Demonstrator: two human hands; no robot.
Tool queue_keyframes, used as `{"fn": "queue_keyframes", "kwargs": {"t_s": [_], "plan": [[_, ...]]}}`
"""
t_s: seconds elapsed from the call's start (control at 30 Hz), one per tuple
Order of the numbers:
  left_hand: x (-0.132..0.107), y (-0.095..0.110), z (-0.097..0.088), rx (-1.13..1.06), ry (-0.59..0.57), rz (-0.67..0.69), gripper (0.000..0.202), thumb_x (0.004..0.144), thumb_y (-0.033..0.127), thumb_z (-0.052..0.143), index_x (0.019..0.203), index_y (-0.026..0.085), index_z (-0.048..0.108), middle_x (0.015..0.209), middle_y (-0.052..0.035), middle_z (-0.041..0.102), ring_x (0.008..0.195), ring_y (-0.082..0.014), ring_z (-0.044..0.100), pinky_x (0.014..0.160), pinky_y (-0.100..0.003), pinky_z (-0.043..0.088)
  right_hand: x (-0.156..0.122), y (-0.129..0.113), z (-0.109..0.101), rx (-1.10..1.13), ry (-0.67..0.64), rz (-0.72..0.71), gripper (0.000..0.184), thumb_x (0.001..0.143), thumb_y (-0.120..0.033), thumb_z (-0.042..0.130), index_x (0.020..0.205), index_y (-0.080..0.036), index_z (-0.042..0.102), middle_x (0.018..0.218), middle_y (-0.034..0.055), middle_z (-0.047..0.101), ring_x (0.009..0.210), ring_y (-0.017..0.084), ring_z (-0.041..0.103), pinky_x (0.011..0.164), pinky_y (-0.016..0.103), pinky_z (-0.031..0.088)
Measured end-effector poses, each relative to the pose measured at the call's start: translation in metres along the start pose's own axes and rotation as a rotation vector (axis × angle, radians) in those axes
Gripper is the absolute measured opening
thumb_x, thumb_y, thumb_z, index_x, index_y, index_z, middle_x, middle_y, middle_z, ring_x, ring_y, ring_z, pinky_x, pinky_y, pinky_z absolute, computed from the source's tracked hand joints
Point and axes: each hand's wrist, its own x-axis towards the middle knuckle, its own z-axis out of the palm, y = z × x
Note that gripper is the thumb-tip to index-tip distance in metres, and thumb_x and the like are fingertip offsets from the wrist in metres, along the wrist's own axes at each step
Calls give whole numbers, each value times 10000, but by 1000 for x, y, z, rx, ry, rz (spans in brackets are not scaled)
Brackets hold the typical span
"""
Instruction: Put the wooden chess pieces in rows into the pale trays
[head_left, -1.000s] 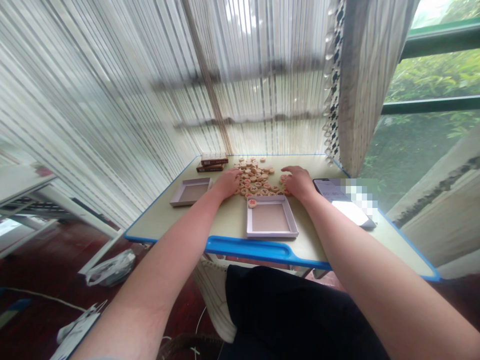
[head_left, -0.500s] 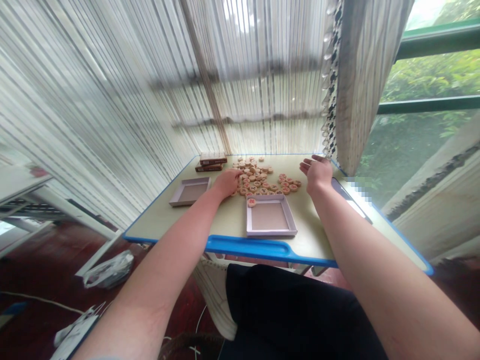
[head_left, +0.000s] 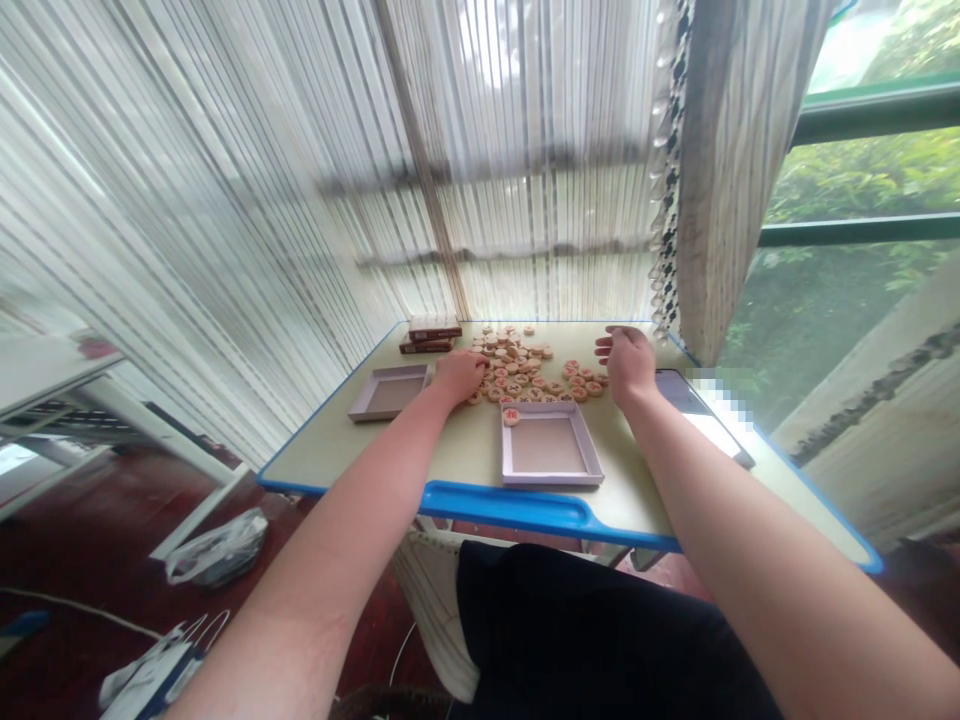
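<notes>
Round wooden Chinese chess pieces (head_left: 516, 360) lie in a loose heap at the table's middle, some with red characters, some dark. My left hand (head_left: 461, 376) is at the heap's left edge, fingers curled together against the pieces; what they grip, if anything, is hidden. To the right of the heap, above the table, my right hand (head_left: 631, 362) is open with its fingers apart and nothing in them. A shallow pale lilac box tray (head_left: 555, 478) stands in front of the heap. One piece with a red character (head_left: 511, 416) sits in its back left corner.
A second shallow tray (head_left: 369, 412) lies to the left, partly behind my left forearm. Two stacked small brown boxes (head_left: 435, 332) stand at the back left. A flat tablet-like device (head_left: 701, 420) lies at the right. A blue rim (head_left: 510, 508) edges the table; curtains hang behind.
The view has tilted up slightly, so everything sits a little lower. My left hand's fingers look more curled at the heap. My right hand has turned a little and stays empty.
</notes>
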Motion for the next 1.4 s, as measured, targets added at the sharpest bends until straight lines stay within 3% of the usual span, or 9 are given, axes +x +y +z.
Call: {"fn": "queue_keyframes", "kwargs": {"t_s": [0.23,0.43,0.6,0.83,0.97,1.07,1.17,1.27,1.4], "plan": [[0,0,1,-61,48,-33,250,816,345,483,918,252,693,1022,-43,683,980,-236,602,868,-380,452,-20,5,8,-581,-438,-481,243,783,-226,483,902,-205,693,945,60,698,965,214,582,889,347,424],[4,-4,2,-267,157,-17,254,743,212,563,970,204,678,976,-38,691,929,-182,607,853,-297,460,-12,-24,27,-834,-697,-342,292,778,-282,567,1037,-235,692,943,36,701,741,181,626,693,290,476],[5,-5,2,-311,176,49,311,710,78,509,926,172,712,930,-45,694,888,-145,610,859,-257,466,-10,-28,52,-912,-849,-447,258,755,-322,640,989,-249,720,1042,44,677,856,186,628,762,263,472],[2,-2,-3,-233,109,53,303,742,110,471,850,201,740,911,-31,711,913,-161,620,914,-272,458,-10,-6,50,-884,-924,-476,178,758,-250,615,876,-258,748,946,23,704,835,187,628,783,269,475],[2,-7,-1,-202,214,-24,384,738,58,430,963,182,716,1027,-53,689,1017,-169,593,973,-284,429,-5,-3,44,-871,-811,-485,277,745,-150,547,917,-246,741,1014,38,690,865,198,622,806,291,478],[3,-14,1,-174,164,-121,397,732,68,462,1028,189,698,1074,-65,682,1039,-188,595,962,-294,440,-2,0,44,-865,-690,-563,349,770,-133,489,1013,-239,717,1130,45,657,992,217,582,918,333,433],[3,-19,2,-190,113,-151,402,736,88,474,1066,184,684,1067,-62,691,1029,-190,610,943,-278,449,0,4,45,-924,-734,-604,303,799,-178,486,967,-242,730,1132,40,663,1033,225,558,980,364,384],[3,-19,0,-220,123,-173,411,735,90,456,1069,172,680,1044,-56,700,1018,-187,618,927,-269,457,-2,2,45,-1005,-750,-559,267,798,-219,503,911,-241,744,1053,54,692,985,230,576,946,359,403],[2,-13,-3,-255,122,-144,444,741,78,425,1100,184,663,1099,-44,682,1048,-172,602,946,-270,446,-6,-6,42,-1025,-680,-464,342,773,-214,505,1043,-210,715,982,95,704,932,249,603,842,344,452]]}}
